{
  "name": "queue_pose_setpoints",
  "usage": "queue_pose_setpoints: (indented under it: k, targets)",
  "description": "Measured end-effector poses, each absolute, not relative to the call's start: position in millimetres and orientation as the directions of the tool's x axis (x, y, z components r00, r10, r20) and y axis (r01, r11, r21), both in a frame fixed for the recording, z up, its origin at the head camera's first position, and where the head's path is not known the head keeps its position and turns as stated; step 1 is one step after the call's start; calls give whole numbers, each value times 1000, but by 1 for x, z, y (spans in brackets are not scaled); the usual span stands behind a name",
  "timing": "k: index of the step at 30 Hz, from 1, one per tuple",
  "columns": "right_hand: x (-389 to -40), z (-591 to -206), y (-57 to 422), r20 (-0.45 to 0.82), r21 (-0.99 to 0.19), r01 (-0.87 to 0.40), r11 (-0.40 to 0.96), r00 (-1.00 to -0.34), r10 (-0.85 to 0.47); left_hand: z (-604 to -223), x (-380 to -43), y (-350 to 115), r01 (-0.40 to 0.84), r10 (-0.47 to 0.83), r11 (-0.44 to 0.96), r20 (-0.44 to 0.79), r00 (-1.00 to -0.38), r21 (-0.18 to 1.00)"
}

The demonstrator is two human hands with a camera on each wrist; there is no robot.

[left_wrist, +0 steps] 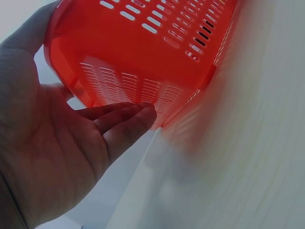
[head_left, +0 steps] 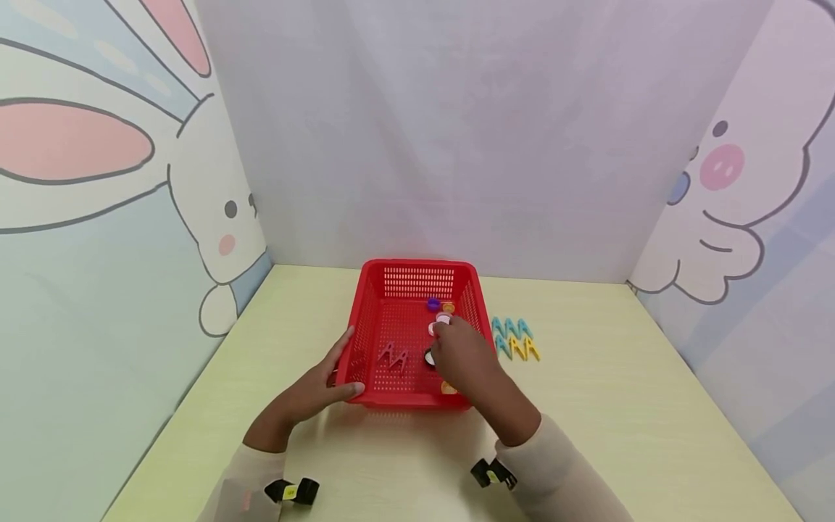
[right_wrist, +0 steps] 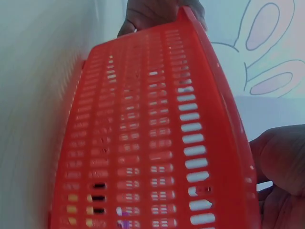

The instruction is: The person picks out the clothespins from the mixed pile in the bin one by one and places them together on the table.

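A red perforated basket [head_left: 417, 399] stands on the table. My left hand [head_left: 317, 386] grips its near left corner, thumb over the rim and fingers against the outer side wall. The right hand [head_left: 466, 355] is inside, over the basket's right half, fingers pointing down; its fingertips are partly hidden, so I cannot tell whether they pinch anything. Close to them are a pale pink round piece [head_left: 443, 317] and a black-and-white one [head_left: 428, 357]. A purple piece [head_left: 433, 304] and an orange one [head_left: 449, 308] lie farther back, another orange piece [head_left: 448, 388] in front. Two pink clothespins [head_left: 394, 357] lie left of the hand.
On the table just right of the basket, several teal clothespins [head_left: 512, 328] and two yellow clothespins [head_left: 525, 348] lie in two rows. A pale wall [head_left: 450, 145] rises behind the table, with cartoon-printed panels at both sides.
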State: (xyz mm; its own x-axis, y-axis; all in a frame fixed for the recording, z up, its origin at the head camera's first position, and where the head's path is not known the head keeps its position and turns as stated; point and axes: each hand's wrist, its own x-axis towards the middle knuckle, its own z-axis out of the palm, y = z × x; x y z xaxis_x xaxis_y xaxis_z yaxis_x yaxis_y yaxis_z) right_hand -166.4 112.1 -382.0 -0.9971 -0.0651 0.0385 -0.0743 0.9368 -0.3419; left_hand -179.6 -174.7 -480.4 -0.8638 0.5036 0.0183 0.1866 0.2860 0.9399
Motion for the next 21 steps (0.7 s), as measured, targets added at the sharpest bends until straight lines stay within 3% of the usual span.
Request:
queue_pose_setpoints:
  k: [10, 21]
  targets:
    - [-164, -380, 154, 181, -350, -91, 932, -983, -29, -480, -179, -175, 183, 506, 282, 15, -862, 942]
    - [-165, -395, 201, 434, -342, -167, 925, -901, -2, -481, -180, -174, 181, 500, 292, 11, -866, 939]
